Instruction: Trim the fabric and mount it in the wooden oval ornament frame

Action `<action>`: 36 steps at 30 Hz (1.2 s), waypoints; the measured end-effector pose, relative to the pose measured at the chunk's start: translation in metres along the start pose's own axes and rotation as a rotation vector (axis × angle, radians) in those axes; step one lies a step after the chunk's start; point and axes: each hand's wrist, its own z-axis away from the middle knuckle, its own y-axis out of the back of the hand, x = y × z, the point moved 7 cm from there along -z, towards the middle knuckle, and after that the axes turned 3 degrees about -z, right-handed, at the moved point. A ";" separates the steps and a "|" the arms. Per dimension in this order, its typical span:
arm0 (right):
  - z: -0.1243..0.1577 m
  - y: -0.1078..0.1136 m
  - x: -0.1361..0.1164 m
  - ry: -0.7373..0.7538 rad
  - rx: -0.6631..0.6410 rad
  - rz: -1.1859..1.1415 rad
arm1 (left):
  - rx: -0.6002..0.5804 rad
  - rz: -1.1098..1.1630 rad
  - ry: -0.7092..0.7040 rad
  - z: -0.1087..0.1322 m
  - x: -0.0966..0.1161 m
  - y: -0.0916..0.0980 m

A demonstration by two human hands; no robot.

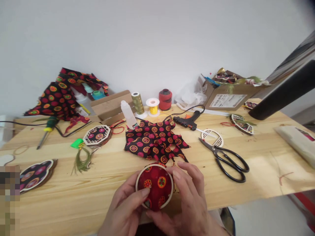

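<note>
A round wooden frame [154, 187] with dark red patterned fabric stretched across it is held between both hands above the table's front edge. My left hand [128, 205] grips its left side, the thumb pressing on the fabric near the lower left. Around the right rim curl the fingers of my right hand [188, 193], its thumb at the bottom edge. Just beyond lies a piece of black fabric [147, 142] with red and orange round motifs, cut ragged at the edges. Black-handled scissors [228, 160] rest to the right, open-bladed, beside a round lattice piece [218, 138].
Behind the fabric stand a clear bottle [128, 114], thread spools [165, 100] and a glue gun [188, 121]. Octagonal ornaments [97, 136] and a screwdriver [46, 131] lie left. A filled cardboard box [223, 96] and black cylinder [283, 90] are at right.
</note>
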 end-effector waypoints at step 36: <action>-0.003 0.027 0.027 -0.213 0.040 -0.373 | -0.128 -0.061 0.114 0.000 0.004 -0.019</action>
